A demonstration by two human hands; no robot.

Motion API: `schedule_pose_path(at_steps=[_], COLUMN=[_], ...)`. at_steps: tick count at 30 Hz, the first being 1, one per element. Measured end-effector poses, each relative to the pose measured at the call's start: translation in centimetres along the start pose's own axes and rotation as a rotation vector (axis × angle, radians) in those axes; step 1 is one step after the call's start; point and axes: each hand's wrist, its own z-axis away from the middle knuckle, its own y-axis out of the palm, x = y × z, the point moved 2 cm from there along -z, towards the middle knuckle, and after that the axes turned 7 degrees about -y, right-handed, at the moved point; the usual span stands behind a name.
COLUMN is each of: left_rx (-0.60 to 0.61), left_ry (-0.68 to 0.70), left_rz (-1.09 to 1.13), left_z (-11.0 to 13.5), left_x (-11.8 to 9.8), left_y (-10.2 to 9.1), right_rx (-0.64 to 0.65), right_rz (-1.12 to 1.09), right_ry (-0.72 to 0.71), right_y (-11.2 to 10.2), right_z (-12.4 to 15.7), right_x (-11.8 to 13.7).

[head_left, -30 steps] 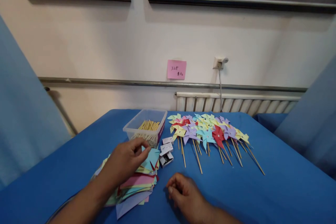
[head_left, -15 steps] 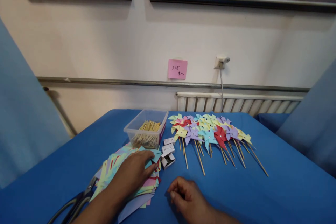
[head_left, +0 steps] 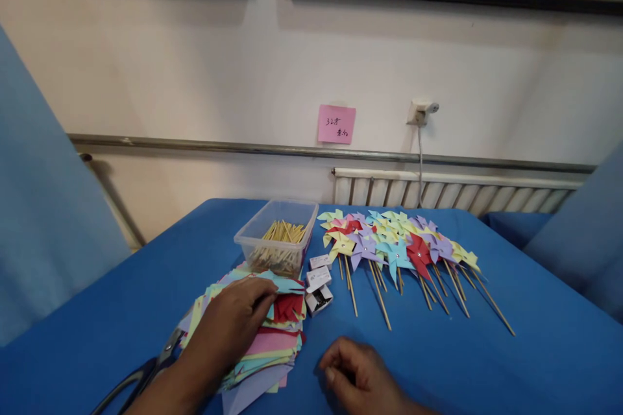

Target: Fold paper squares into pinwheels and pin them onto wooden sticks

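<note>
Since the earlier frame, the left hand [head_left: 232, 323] has lifted a light blue paper sheet [head_left: 281, 284] off the paper stack [head_left: 263, 343], exposing a red cut sheet [head_left: 288, 307] beneath. Left fingertips [head_left: 265, 299] pinch the near edge of the blue sheet; the sheet extends away from them toward the right, long axis roughly left to right, held nearly flat just above the stack. The right hand [head_left: 357, 376] rests on the blue tablecloth [head_left: 487, 363], fingers curled inward; whether it holds anything cannot be determined.

Component count: one clear plastic tub [head_left: 277, 238] of wooden sticks behind the stack; three small white boxes [head_left: 318, 286] between stack and pinwheels [head_left: 396, 243]. The finished pinwheels lie in one overlapping group, sticks pointing toward the viewer and rightward; exact quantity cannot be counted. One pair of scissors [head_left: 141, 376] lies left of the stack.
</note>
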Motion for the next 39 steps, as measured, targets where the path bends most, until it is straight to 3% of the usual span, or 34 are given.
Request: schedule_pose_path(at_steps=[8, 22, 31, 35, 39], left_rx=[0.126, 0.123, 0.217, 0.140, -0.133], left_ry=[-0.014, 0.018, 0.027, -0.038, -0.131], left_rz=[-0.036, 0.023, 0.097, 0.163, 0.189], left_z=[0.5, 0.7, 0.1, 0.2, 0.5], left_x=[-0.1, -0.8, 0.2, 0.5, 1.0], left_y=[-0.6, -0.3, -0.6, -0.9, -1.4], right_rx=[0.032, 0.032, 0.016, 0.019, 0.010], right_rz=[0.049, 0.164, 0.147, 0.157, 0.147], right_ry=[-0.032, -0.019, -0.011, -0.007, -0.042], right_y=[0.0, -0.2, 0.0, -0.1, -0.1], right_z=[0.3, 0.8, 0.9, 1.1, 1.2], right_x=[0.6, 1.1, 1.5, 1.1, 0.6])
